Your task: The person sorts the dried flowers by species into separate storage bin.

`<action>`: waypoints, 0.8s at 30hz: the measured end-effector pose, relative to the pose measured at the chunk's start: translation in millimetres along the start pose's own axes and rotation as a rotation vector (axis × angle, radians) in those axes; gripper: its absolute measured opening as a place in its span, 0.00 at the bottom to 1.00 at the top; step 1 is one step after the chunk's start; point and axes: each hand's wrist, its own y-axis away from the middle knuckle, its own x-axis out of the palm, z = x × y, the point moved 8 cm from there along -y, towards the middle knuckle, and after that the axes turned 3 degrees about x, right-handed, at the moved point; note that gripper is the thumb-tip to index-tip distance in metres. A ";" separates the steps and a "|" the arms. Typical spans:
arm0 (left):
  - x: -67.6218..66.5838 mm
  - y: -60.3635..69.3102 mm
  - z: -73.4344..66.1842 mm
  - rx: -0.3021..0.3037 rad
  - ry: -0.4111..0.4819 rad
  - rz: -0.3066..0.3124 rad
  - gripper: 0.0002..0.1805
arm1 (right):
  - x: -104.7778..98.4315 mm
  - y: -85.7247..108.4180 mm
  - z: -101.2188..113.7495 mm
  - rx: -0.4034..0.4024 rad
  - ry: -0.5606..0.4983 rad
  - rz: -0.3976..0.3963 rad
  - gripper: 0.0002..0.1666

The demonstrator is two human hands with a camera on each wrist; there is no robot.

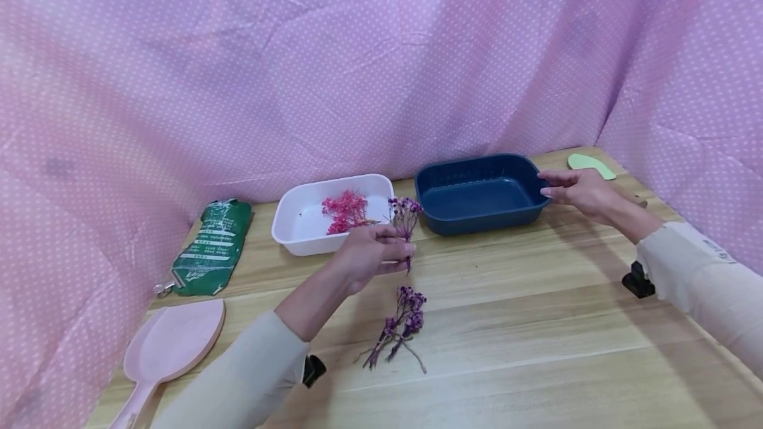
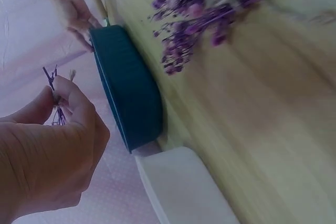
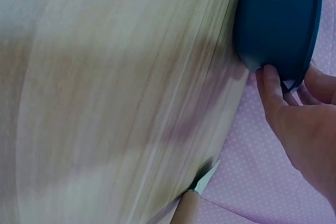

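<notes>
left hand (image 1: 375,253): as it pinches the dried purple flower bunch (image 1: 405,214), it hovers near the white tray (image 1: 306,246)
flower bunch: probably light, brittle; best held by stems
dark blue tray (image 1: 477,222): likely stiff, smooth; best rim-held
right hand (image 1: 584,194): gripping that tray's right end

From my station I see lilac-pink cloth (image 1: 369,71), white polka-dotted, on the far side. The table (image 1: 507,323) is yellowish wood grain. Left: a pale pink scoop (image 1: 175,339), a green pouch (image 1: 211,247) with white print. Far: a white tray (image 1: 304,217), hot-pink flowers (image 1: 347,209), a navy tray (image 1: 477,200); far right, a light green blade (image 1: 589,163). Nearer: purple flowers (image 1: 411,316), cream sleeves (image 1: 253,363).
</notes>
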 end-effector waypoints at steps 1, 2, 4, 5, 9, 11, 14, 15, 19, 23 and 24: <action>1.9 -3.9 -2.8 -0.004 0.009 -0.003 0.15 | 0.1 -0.1 0.1 -0.002 -0.007 0.001 0.36; 3.8 -8.0 -5.5 -0.009 0.013 -0.004 0.16 | 0.2 -0.4 0.1 -0.005 -0.011 0.003 0.36; 8.1 -16.3 -11.1 -0.018 0.012 -0.010 0.18 | 0.6 -0.9 -0.6 -0.007 -0.027 0.011 0.36; 9.9 -21.1 -13.3 -0.024 0.006 -0.015 0.18 | 0.4 -1.2 -0.8 -0.006 -0.033 0.010 0.36; 17.3 -43.3 -21.4 -0.023 -0.007 -0.045 0.19 | 0.1 -2.1 -2.6 0.004 -0.031 0.015 0.36; 20.4 -56.5 -23.0 -0.015 -0.012 -0.064 0.17 | -0.2 -2.3 -3.5 0.010 -0.020 0.013 0.36; 24.9 -75.6 -22.9 -0.017 -0.015 -0.090 0.17 | -0.2 -2.6 -4.8 0.019 -0.005 0.015 0.36; 25.9 -80.9 -22.6 -0.026 -0.018 -0.099 0.17 | -0.2 -2.5 -5.0 0.020 -0.004 0.014 0.35; 30.3 -96.3 -23.9 -0.061 -0.020 -0.140 0.16 | 0.0 -3.0 -4.3 0.013 -0.008 0.010 0.35; 32.9 -105.7 -24.7 -0.080 -0.030 -0.169 0.12 | -0.7 -2.7 -2.2 0.006 -0.013 0.005 0.36; 33.6 -107.8 -24.3 -0.083 -0.027 -0.171 0.13 | -1.0 -2.6 -1.6 0.006 -0.013 0.004 0.36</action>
